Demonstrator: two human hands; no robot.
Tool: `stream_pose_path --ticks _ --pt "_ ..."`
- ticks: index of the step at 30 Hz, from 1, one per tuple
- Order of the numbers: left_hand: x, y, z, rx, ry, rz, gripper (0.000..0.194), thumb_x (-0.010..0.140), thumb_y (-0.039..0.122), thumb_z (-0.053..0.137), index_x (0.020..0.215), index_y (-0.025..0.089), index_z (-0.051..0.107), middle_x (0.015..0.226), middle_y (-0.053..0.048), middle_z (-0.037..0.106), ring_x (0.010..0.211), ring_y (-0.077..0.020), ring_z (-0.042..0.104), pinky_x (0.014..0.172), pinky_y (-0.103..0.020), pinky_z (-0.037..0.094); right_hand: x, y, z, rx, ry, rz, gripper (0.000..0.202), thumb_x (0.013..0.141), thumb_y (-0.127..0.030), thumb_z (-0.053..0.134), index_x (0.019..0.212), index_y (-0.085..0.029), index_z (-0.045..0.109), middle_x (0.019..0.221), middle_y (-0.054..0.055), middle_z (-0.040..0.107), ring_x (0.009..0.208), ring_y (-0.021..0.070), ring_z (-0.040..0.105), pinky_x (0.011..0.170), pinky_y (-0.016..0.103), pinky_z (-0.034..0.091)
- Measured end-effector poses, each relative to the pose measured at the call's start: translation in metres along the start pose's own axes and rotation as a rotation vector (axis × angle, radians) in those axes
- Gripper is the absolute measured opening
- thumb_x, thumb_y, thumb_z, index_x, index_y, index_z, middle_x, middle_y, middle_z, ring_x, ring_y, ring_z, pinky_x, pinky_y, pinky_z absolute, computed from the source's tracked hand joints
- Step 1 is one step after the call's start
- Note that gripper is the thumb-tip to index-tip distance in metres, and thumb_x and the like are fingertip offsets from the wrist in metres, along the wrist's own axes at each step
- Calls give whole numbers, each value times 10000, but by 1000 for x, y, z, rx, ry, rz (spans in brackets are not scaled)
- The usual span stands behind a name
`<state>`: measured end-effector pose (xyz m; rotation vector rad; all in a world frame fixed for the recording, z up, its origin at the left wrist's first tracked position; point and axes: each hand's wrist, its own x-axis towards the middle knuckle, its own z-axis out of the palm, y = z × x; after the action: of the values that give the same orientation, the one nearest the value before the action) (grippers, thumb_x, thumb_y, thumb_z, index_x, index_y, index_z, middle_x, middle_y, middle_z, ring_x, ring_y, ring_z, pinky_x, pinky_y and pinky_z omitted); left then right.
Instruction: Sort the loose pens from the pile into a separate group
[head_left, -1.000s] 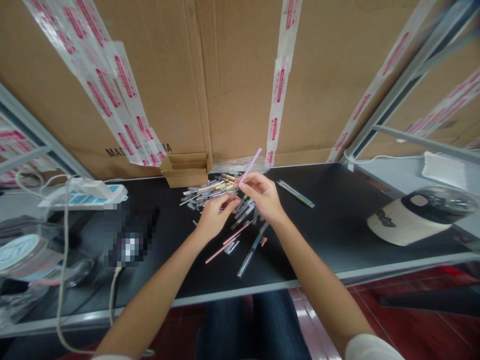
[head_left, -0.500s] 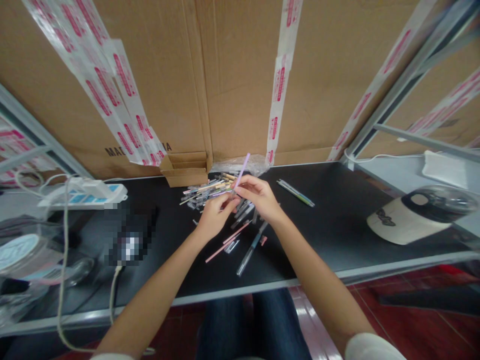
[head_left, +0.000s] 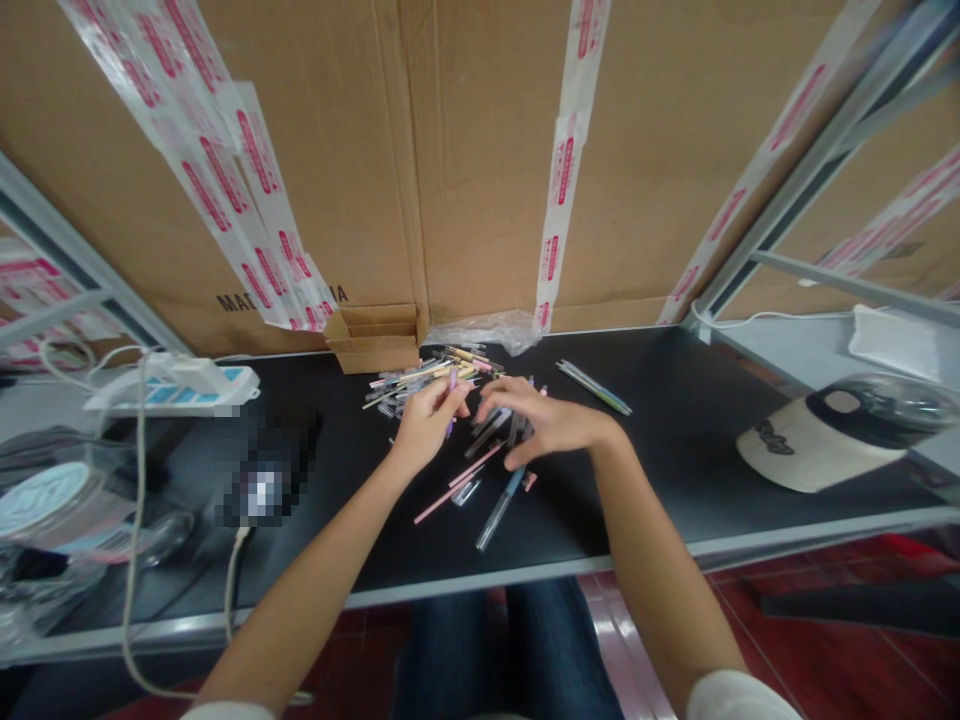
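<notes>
My left hand (head_left: 427, 420) is closed in a pinch around a slim purple pen part (head_left: 452, 380), which sticks out above and below the fingers. My right hand (head_left: 544, 415) hovers with curled, parted fingers over loose clear and grey pen pieces (head_left: 487, 430), holding nothing that I can see. Behind the hands lies a jumbled heap of pen parts (head_left: 420, 374), partly hidden by the left hand. Closer to me are thin pink sticks (head_left: 454, 487), a clear pen cap (head_left: 466, 492), a transparent pen with a blue section (head_left: 499, 512) and a small pink clip (head_left: 529, 481).
An open cardboard box (head_left: 375, 345) stands behind the heap, with crumpled plastic film (head_left: 495, 328) beside it. Several pens (head_left: 594, 387) lie to the right, and a beige-and-black lidded container (head_left: 825, 430) is farther right. A power strip (head_left: 180, 388) and cables occupy the left.
My right hand has let go of the upright light-purple stick, opened and shifted right. A purple part now shows in my left hand's pinch.
</notes>
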<state>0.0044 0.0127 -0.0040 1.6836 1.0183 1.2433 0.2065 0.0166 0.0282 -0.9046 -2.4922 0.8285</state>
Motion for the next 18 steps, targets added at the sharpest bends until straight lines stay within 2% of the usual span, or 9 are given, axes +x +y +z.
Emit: stream_pose_path --ticks 1,3,4,6,8,11,14,18 --pt "0 1 0 -2 6 -6 337 832 466 507 791 153 624 626 1 558 601 -120 537 608 -238 462 -5 1 3 -50 -91 53 688 450 -308 851 1096 -249 623 1297 82 456 1266 301 361 1042 456 302" --pt "0 4 0 0 19 -13 333 835 461 503 785 153 620 619 6 554 587 -115 530 598 -233 453 -10 1 13 -137 -182 138 1005 318 -304 882 1256 -264 521 1429 129 308 1354 388 189 1058 538 227" --pt "-1 5 0 2 25 -12 330 836 458 502 784 153 617 615 8 552 582 -113 528 594 -231 449 -11 0 19 -166 -204 151 1104 288 -309 886 1309 -274 467 1471 146 235 1370 418 110 1057 573 188" --pt "-1 7 -1 5 35 -4 318 838 448 503 788 154 614 615 12 549 589 -114 530 601 -229 444 -11 -6 33 -187 -226 126 1171 287 -329 885 1356 -301 406 1514 148 135 1378 440 7 1051 610 143" --pt "-1 8 -1 7 41 6 306 842 434 502 772 154 606 617 12 546 603 -115 533 620 -229 445 -8 -13 42 -176 -231 82 1082 348 -339 878 1335 -330 436 1534 121 88 1379 439 -43 1049 621 132" --pt "0 7 -1 4 45 15 298 842 421 507 737 153 585 627 9 549 625 -119 540 637 -231 447 -4 -22 48 -176 -191 32 760 506 -249 839 1210 -351 571 1546 60 63 1383 414 -81 1063 613 110" --pt "0 5 -1 14 50 13 306 843 422 503 718 152 575 625 6 557 627 -122 543 640 -234 447 1 -22 48 -201 -157 46 482 638 -180 763 1088 -321 662 1547 25 53 1386 387 -114 1074 609 50" --pt "1 2 -2 48 50 9 314 848 429 494 734 152 592 626 5 569 641 -126 556 662 -238 445 7 -17 53 -226 -91 61 380 709 -165 711 1070 -280 683 1538 43 98 1398 362 -59 1095 570 53"
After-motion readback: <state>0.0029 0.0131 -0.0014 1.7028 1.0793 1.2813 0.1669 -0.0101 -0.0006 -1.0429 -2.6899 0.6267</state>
